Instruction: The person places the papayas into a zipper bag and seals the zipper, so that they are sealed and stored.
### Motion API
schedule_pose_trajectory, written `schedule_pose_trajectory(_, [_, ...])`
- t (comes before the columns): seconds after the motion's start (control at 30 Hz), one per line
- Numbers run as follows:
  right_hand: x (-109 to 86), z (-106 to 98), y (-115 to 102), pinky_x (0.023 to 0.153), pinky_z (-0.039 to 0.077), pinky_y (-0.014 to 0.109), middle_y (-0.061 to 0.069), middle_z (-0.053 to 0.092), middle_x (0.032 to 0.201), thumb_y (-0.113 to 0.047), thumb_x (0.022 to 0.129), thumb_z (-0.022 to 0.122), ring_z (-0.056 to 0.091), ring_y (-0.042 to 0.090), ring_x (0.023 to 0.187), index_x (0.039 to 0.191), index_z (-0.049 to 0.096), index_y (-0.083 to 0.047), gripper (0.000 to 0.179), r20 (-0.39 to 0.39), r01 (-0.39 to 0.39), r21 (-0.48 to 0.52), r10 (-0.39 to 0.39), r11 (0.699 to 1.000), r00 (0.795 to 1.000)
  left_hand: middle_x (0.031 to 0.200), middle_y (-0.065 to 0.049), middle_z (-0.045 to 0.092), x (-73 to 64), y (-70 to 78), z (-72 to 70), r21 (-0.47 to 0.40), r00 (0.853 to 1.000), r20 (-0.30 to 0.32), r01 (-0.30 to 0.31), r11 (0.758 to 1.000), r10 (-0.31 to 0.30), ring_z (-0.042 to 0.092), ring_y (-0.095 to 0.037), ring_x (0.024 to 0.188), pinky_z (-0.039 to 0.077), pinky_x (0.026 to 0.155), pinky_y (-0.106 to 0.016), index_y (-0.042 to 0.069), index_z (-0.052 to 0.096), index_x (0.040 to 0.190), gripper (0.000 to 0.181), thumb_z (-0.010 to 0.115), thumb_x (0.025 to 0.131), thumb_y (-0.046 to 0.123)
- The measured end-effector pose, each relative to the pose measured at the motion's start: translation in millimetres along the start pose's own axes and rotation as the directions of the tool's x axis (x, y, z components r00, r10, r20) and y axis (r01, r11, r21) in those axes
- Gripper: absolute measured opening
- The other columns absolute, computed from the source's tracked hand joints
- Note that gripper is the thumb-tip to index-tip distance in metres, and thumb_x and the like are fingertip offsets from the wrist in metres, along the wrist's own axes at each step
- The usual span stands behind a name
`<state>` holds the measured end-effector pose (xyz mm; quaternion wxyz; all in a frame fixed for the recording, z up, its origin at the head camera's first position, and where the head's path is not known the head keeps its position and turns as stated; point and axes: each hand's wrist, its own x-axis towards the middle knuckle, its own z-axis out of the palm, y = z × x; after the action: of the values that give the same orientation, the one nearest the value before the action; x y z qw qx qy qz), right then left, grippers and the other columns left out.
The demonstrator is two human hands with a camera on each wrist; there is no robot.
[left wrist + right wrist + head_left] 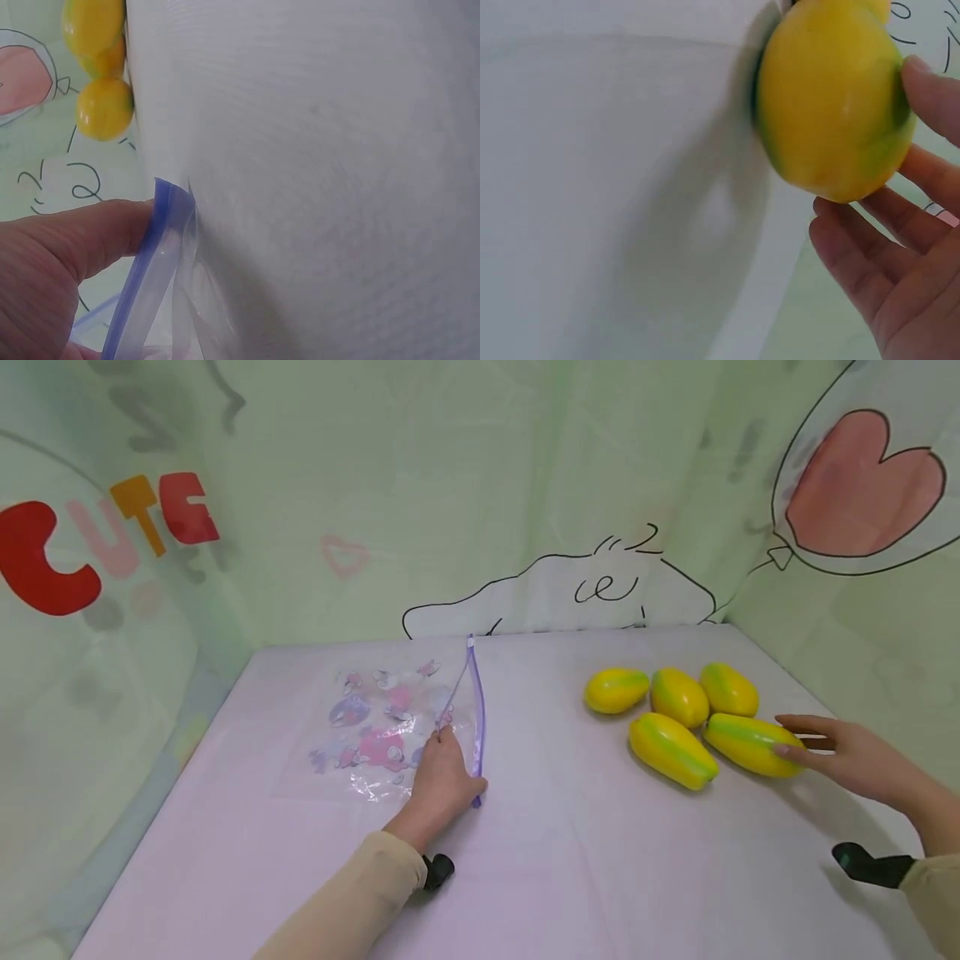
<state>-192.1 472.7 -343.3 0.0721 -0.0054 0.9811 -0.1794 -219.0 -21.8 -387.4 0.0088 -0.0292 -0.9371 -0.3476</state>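
Observation:
In the head view, my left hand (442,777) grips a clear zip bag (378,747) at its purple-edged mouth. The bag lies flat on the table and has pink and blue cartoon prints. Up close, the left thumb presses the purple zip strip (142,262), and the other fingers are mostly hidden. My right hand (847,756) is around the near end of a yellow papaya (750,745) with green streaks. Its thumb touches the papaya's side, while the fingers reach past the end, loosely extended. The papaya (832,105) rests on the table.
Several other yellow-green papayas sit close by, among them one in front (672,750) and one at the back left (617,690). A pale cloth covers the table (555,860). Printed curtains (450,468) hang behind it and along both sides.

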Motion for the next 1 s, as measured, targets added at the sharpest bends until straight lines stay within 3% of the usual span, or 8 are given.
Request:
schedule_pose_trajectory(0.37, [-11.7,11,12,0.089,0.046,0.076,0.045,0.026,0.153,-0.045,0.105,0.054,0.039,0.062,0.124,0.157,0.022,0.008,0.081,0.046,-0.052,0.123,0.046,0.991,0.998,0.144,-0.036,0.046,-3.6,2.0,1.3,0.000,1.000,0.011,0.009,1.000,-0.009,0.053,-0.044,0.129,0.046,0.114,-0.049,-0.015,0.035,0.146,0.090,0.087,0.076,0.010])
schedule_pose_trajectory(0.63, [-17.7,12,15,0.090,0.047,0.076,0.046,0.027,0.151,-0.042,0.104,0.057,0.042,0.064,0.120,0.155,0.025,0.010,0.080,-0.014,-0.050,0.116,0.052,0.992,0.999,0.144,-0.036,0.046,-3.3,2.0,0.4,0.011,1.000,0.010,-0.002,1.000,0.001,0.053,-0.044,0.129,0.045,0.115,-0.049,-0.015,0.035,0.145,0.090,0.087,0.076,0.009])
schedule_pose_trajectory(0.73, [-21.1,7,12,0.087,0.055,0.065,0.046,0.029,0.150,-0.040,0.104,0.058,0.044,0.063,0.118,0.154,0.026,0.012,0.079,-0.048,-0.047,0.135,0.054,0.990,0.997,0.146,-0.036,0.045,-3.8,2.3,-0.2,0.010,1.000,0.018,0.001,1.000,-0.002,0.052,-0.044,0.132,0.044,0.116,-0.049,-0.015,0.035,0.146,0.090,0.087,0.077,0.010])
schedule_pose_trajectory(0.8, [-21.9,3,9,0.080,0.062,0.043,0.044,0.032,0.148,-0.037,0.104,0.058,0.047,0.060,0.114,0.153,0.027,0.013,0.077,-0.082,-0.033,0.155,0.046,0.987,0.996,0.146,-0.035,0.045,-4.4,2.6,-1.1,0.006,1.000,0.023,0.004,1.000,-0.004,0.051,-0.044,0.133,0.043,0.117,-0.048,-0.015,0.034,0.146,0.090,0.087,0.077,0.010])
schedule_pose_trajectory(0.9, [-20.5,-5,-1,0.066,0.054,0.014,0.006,0.054,0.141,-0.035,0.103,0.062,0.063,0.021,0.105,0.155,0.031,0.008,0.074,-0.145,0.003,0.190,0.025,0.982,0.989,0.146,-0.035,0.045,-4.8,2.9,-2.3,-0.007,0.999,0.029,0.015,1.000,-0.014,0.051,-0.043,0.133,0.043,0.117,-0.048,-0.014,0.034,0.147,0.090,0.087,0.078,0.010])
schedule_pose_trajectory(0.97, [-18.8,-11,-12,0.064,0.046,0.007,-0.023,0.053,0.126,-0.034,0.101,0.064,0.059,-0.007,0.094,0.155,0.035,0.003,0.071,-0.180,0.037,0.200,0.000,0.979,0.984,0.146,-0.035,0.046,-4.7,2.6,-2.6,-0.020,0.999,0.029,0.024,1.000,-0.023,0.052,-0.043,0.133,0.043,0.117,-0.049,-0.013,0.033,0.148,0.091,0.087,0.078,0.009])
schedule_pose_trajectory(1.0, [-17.8,-13,-18,0.065,0.047,0.007,-0.027,0.050,0.124,-0.033,0.101,0.065,0.052,-0.018,0.089,0.155,0.037,0.001,0.069,-0.191,0.058,0.201,-0.019,0.978,0.981,0.145,-0.035,0.047,-4.6,2.3,-2.6,-0.026,0.999,0.028,0.028,0.999,-0.027,0.053,-0.043,0.132,0.044,0.116,-0.048,-0.013,0.033,0.148,0.091,0.087,0.078,0.009])
